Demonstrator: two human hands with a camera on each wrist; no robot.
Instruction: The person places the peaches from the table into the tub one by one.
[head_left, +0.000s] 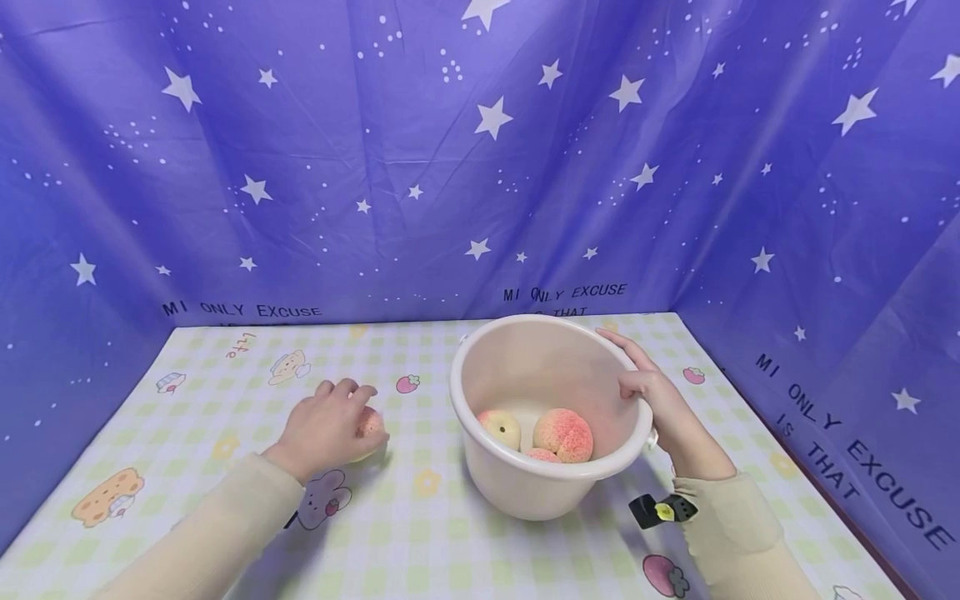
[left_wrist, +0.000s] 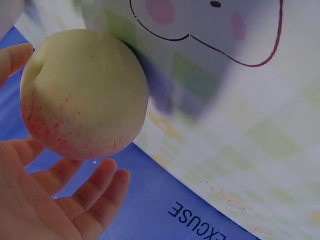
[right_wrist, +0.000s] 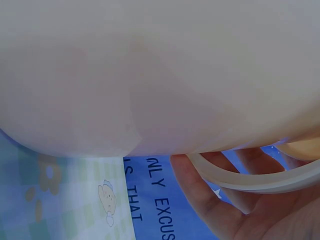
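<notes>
On the left, my left hand (head_left: 326,429) lies over a peach (head_left: 369,422), fingers curled round its far side and thumb at the near side. The left wrist view shows this peach (left_wrist: 85,95) pale yellow with red speckles, between thumb and fingers. A white bucket (head_left: 525,493) stands tilted toward me at centre right. My right hand (head_left: 660,400) grips its right rim, thumb over the inside. Within the bucket lie a yellowish peach (head_left: 501,430), a redder peach (head_left: 567,435) and a third peach (head_left: 543,455), mostly hidden by the front rim.
A checked cloth (head_left: 405,533) with cartoon prints covers the table. Blue star-printed curtains (head_left: 420,150) rise behind it and along both sides. The right wrist view is mostly filled by the bucket's outer wall (right_wrist: 150,85). A black strap device (head_left: 663,510) sits on my right sleeve.
</notes>
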